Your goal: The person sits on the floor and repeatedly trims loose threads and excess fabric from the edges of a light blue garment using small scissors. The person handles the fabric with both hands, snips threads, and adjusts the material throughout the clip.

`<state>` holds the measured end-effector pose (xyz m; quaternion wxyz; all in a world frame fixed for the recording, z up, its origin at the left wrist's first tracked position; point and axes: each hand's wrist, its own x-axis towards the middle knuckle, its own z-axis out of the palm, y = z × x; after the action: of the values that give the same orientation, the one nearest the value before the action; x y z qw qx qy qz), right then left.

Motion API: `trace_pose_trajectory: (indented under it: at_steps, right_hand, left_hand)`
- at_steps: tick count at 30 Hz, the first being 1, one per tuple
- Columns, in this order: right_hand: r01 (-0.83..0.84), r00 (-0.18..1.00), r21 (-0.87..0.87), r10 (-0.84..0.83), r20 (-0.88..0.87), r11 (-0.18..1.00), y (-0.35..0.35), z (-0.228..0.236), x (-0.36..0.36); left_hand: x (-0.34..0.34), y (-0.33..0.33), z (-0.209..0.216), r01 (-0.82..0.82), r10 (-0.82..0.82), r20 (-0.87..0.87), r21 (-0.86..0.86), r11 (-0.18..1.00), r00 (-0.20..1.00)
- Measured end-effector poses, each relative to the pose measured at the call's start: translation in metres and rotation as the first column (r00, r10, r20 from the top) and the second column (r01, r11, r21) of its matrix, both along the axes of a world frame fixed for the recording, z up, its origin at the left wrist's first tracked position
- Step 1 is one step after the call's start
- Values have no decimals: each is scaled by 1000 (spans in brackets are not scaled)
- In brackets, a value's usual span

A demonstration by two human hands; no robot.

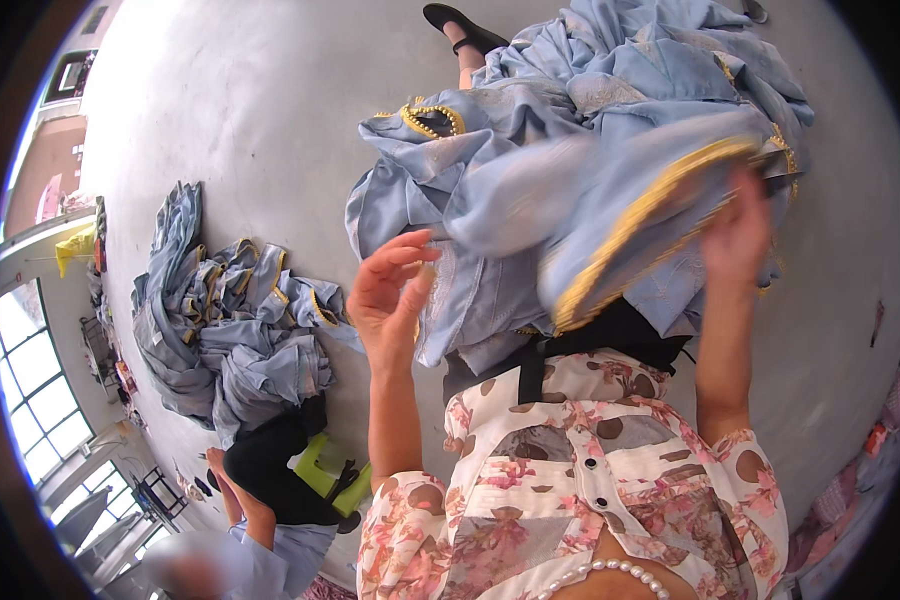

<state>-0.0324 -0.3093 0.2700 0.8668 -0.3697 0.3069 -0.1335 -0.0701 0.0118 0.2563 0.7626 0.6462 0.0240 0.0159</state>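
Observation:
A light blue garment piece [610, 220] with yellow braided trim is spread across my lap, its lifted part smeared by motion. My right hand [740, 235], also blurred, grips the trimmed edge at its right end. My left hand [395, 285] is raised at the left side of the cloth, its fingers bent and apart from the thumb, with nothing seen between them. Beneath and beyond lies a large heap of the same blue fabric [660, 60], with yellow edging and paler patterned patches. Part of the garment under the lifted cloth is hidden.
On the grey floor [240, 110] to the left lies another pile of blue garments [250, 340] with yellow trim. A co-worker [270, 530] sits beside it, near a lime-green stool [330, 475]. Coloured cloth [850, 500] is heaped at the right edge. Tall windows [40, 380] stand far left.

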Motion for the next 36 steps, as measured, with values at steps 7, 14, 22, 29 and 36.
trace_pose_trajectory:
  at_steps: [7, 14, 22, 29, 36]
  right_hand:
    - [213, 954, -49, -197, 227, 976, -185, -98, -20]
    - [42, 959, -829, 210, 189, 558, -7, -9, 36]
    - [-227, 813, -973, 543, -211, -38, 133, -69, 131]
    - [-378, 585, -884, 670, -458, -275, 125, -99, 133]
    - [-265, 952, -728, 292, -92, 633, -73, -26, 96]
  left_hand:
    - [6, 38, -39, -264, 264, 75, 511, 818, 962]
    - [41, 51, -83, -252, 325, 75, 800, 545, 943]
    - [33, 22, -34, -444, 188, 406, 751, 488, 894]
    - [-24, -16, 4, -189, -170, 270, 904, 384, 948]
    - [80, -128, 64, 48, -101, 498, 117, 992, 862]
